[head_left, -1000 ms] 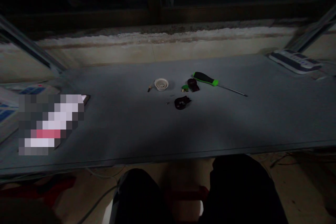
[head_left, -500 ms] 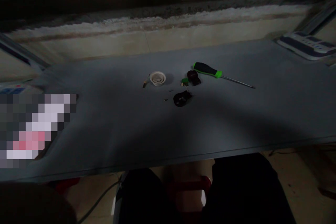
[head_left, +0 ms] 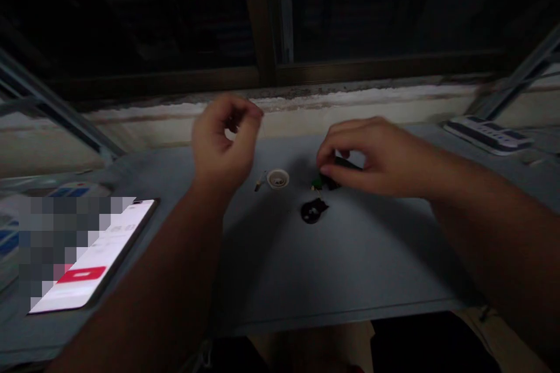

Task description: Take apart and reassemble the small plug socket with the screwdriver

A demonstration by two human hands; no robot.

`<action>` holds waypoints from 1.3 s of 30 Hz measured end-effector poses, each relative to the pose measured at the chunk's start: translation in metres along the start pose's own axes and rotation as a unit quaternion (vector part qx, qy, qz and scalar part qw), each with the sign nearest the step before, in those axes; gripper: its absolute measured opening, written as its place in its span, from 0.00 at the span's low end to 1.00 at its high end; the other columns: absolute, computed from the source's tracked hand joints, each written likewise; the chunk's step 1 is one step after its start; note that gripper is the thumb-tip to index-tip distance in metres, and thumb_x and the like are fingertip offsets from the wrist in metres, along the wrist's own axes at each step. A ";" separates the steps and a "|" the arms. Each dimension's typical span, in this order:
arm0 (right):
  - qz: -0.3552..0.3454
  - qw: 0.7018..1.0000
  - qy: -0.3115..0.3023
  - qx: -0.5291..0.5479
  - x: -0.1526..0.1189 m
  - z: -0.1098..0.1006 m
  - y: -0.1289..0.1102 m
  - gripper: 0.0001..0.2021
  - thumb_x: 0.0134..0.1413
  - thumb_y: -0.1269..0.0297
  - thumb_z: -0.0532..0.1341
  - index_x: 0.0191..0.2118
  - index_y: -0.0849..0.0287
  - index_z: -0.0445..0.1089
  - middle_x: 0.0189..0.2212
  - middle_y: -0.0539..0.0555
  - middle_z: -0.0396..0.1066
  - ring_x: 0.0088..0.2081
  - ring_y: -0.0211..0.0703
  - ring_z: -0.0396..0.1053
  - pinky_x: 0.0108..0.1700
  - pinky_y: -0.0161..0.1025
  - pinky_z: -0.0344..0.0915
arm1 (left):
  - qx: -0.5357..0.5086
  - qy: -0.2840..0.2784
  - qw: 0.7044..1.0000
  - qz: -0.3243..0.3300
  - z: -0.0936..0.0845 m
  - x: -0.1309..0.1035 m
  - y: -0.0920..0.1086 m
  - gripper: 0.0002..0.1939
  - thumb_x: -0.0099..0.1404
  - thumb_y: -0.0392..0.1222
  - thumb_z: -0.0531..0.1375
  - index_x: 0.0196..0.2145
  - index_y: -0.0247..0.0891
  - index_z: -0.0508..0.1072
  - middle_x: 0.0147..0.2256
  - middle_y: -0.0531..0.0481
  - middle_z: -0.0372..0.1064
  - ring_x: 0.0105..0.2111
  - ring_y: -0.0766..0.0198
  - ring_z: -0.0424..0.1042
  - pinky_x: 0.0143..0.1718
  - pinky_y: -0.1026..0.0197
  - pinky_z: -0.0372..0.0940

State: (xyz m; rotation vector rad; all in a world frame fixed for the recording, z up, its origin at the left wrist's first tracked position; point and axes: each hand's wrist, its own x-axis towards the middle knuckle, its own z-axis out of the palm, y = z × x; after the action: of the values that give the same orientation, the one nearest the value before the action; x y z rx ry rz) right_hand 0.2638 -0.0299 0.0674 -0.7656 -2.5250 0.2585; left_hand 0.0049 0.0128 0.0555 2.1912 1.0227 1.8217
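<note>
My left hand [head_left: 227, 143] is raised above the back of the table with thumb and fingertips pinched together. A faint thin line shows below the fingertips; what they hold is too small to name. My right hand [head_left: 367, 154] hovers over the black parts, its thumb and fingers closed near a dark shape [head_left: 347, 164], apparently the screwdriver handle, mostly hidden behind the hand. Beneath the thumb lies a partly covered black casing piece [head_left: 333, 184], beside a small green part [head_left: 315, 185]. A second black casing half [head_left: 311, 210] lies nearer. Left of them sits a round white cup-shaped part [head_left: 278, 179].
A small part with a wire [head_left: 258, 186] lies left of the white cup. A lit phone [head_left: 109, 245] rests at left, partly pixelated. A white and dark blue device [head_left: 487, 134] stands at the back right. A window frame [head_left: 258, 23] rises behind the grey table [head_left: 350, 268].
Both hands have come into view over the table, the left raised and the right over the black parts. The view has tilted up, so the parts appear lower.
</note>
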 end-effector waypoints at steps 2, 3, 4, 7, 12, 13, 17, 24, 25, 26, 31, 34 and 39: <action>-0.001 0.999 -0.051 0.004 0.005 0.013 0.003 0.04 0.59 0.72 0.63 0.37 0.60 0.76 0.33 0.51 0.74 0.38 0.41 0.71 0.45 0.40 0.65 | 0.071 -0.082 0.993 0.049 0.003 -0.010 -0.009 0.05 0.65 0.32 0.63 0.32 0.37 0.76 0.28 0.53 0.70 0.31 0.64 0.67 0.38 0.58 0.63; 0.002 0.997 -0.072 0.013 0.006 0.019 0.005 0.05 0.57 0.74 0.63 0.37 0.60 0.76 0.33 0.51 0.74 0.39 0.42 0.70 0.46 0.40 0.65 | 0.097 -0.131 0.985 0.060 0.004 -0.014 -0.012 0.04 0.65 0.34 0.63 0.32 0.38 0.77 0.27 0.53 0.69 0.30 0.63 0.66 0.37 0.57 0.62; 0.008 0.996 -0.085 0.023 0.006 0.025 0.007 0.07 0.56 0.74 0.63 0.39 0.60 0.77 0.35 0.52 0.75 0.41 0.43 0.70 0.48 0.41 0.65 | 0.109 -0.168 0.978 0.056 0.004 -0.018 -0.015 0.03 0.65 0.35 0.63 0.33 0.38 0.78 0.27 0.53 0.67 0.30 0.63 0.66 0.37 0.57 0.61; 0.012 0.995 -0.087 0.038 -0.002 0.037 0.011 0.12 0.55 0.68 0.67 0.46 0.60 0.77 0.43 0.56 0.74 0.48 0.48 0.68 0.54 0.46 0.64 | 0.120 -0.229 0.965 0.036 0.003 -0.023 -0.020 0.06 0.62 0.37 0.63 0.37 0.38 0.79 0.30 0.52 0.67 0.33 0.61 0.67 0.38 0.57 0.62; 0.017 0.996 -0.082 0.021 -0.017 0.047 0.011 0.22 0.51 0.56 0.74 0.51 0.55 0.77 0.50 0.57 0.71 0.53 0.53 0.65 0.57 0.49 0.65 | 0.101 -0.249 0.963 0.030 0.003 -0.023 -0.015 0.09 0.60 0.36 0.63 0.39 0.38 0.80 0.35 0.49 0.69 0.40 0.57 0.70 0.46 0.55 0.64; 0.021 0.996 -0.082 0.014 -0.018 0.050 0.011 0.21 0.51 0.57 0.74 0.51 0.54 0.77 0.49 0.57 0.71 0.53 0.53 0.65 0.57 0.50 0.65 | 0.092 -0.253 0.962 0.033 0.004 -0.023 -0.015 0.09 0.60 0.35 0.62 0.39 0.38 0.80 0.35 0.49 0.69 0.40 0.57 0.70 0.46 0.55 0.63; 0.031 0.995 -0.091 0.008 -0.016 0.059 0.012 0.15 0.51 0.59 0.74 0.45 0.53 0.79 0.47 0.55 0.72 0.51 0.52 0.67 0.57 0.50 0.65 | 0.064 -0.305 0.949 0.053 0.007 -0.027 -0.012 0.10 0.59 0.33 0.62 0.39 0.39 0.79 0.34 0.50 0.70 0.40 0.57 0.70 0.48 0.55 0.62; 0.023 0.998 -0.032 0.049 -0.014 0.048 0.019 0.13 0.56 0.61 0.71 0.46 0.56 0.76 0.46 0.55 0.75 0.50 0.48 0.68 0.54 0.47 0.64 | -0.058 -0.297 0.951 -0.066 0.015 -0.034 0.000 0.07 0.63 0.33 0.61 0.38 0.38 0.77 0.35 0.49 0.74 0.35 0.62 0.71 0.38 0.60 0.65; 0.026 0.998 -0.025 0.044 -0.015 0.047 0.020 0.13 0.56 0.60 0.71 0.45 0.57 0.76 0.44 0.55 0.76 0.49 0.48 0.69 0.53 0.46 0.64 | -0.092 -0.304 0.942 -0.106 0.017 -0.036 0.002 0.05 0.64 0.35 0.62 0.39 0.38 0.77 0.34 0.49 0.74 0.34 0.63 0.72 0.37 0.61 0.65; 0.027 0.999 -0.018 0.038 -0.015 0.045 0.021 0.13 0.55 0.60 0.71 0.44 0.57 0.76 0.43 0.54 0.76 0.48 0.48 0.70 0.52 0.46 0.64 | -0.126 -0.314 0.929 -0.149 0.019 -0.038 0.004 0.05 0.65 0.37 0.63 0.39 0.37 0.76 0.34 0.49 0.75 0.33 0.63 0.73 0.36 0.61 0.66; 0.016 0.998 0.048 0.031 -0.014 0.045 0.022 0.16 0.56 0.59 0.71 0.48 0.56 0.75 0.41 0.54 0.76 0.45 0.46 0.71 0.50 0.44 0.65 | -0.202 -0.325 0.870 -0.311 0.027 -0.046 0.010 0.12 0.59 0.38 0.70 0.41 0.36 0.75 0.34 0.50 0.74 0.34 0.64 0.76 0.36 0.62 0.70; 0.017 0.995 0.098 0.031 -0.014 0.048 0.021 0.17 0.57 0.58 0.70 0.51 0.55 0.74 0.42 0.55 0.76 0.45 0.46 0.72 0.49 0.44 0.67 | -0.242 -0.291 0.846 -0.377 0.029 -0.046 0.012 0.15 0.57 0.34 0.71 0.41 0.36 0.75 0.35 0.50 0.74 0.31 0.65 0.77 0.34 0.62 0.72; 0.057 0.988 0.146 0.010 -0.016 0.050 0.024 0.24 0.58 0.59 0.69 0.59 0.55 0.69 0.47 0.58 0.74 0.49 0.50 0.72 0.51 0.47 0.68 | -0.308 -0.195 0.832 -0.418 0.024 -0.036 0.013 0.16 0.56 0.33 0.70 0.43 0.37 0.76 0.34 0.51 0.73 0.30 0.64 0.77 0.36 0.57 0.76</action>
State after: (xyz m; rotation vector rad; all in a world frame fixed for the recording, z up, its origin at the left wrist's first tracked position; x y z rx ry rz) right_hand 0.2614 -0.0205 0.0102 -0.8735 -2.2053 0.1950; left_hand 0.0303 -0.0095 0.0250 1.3049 0.9010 1.0240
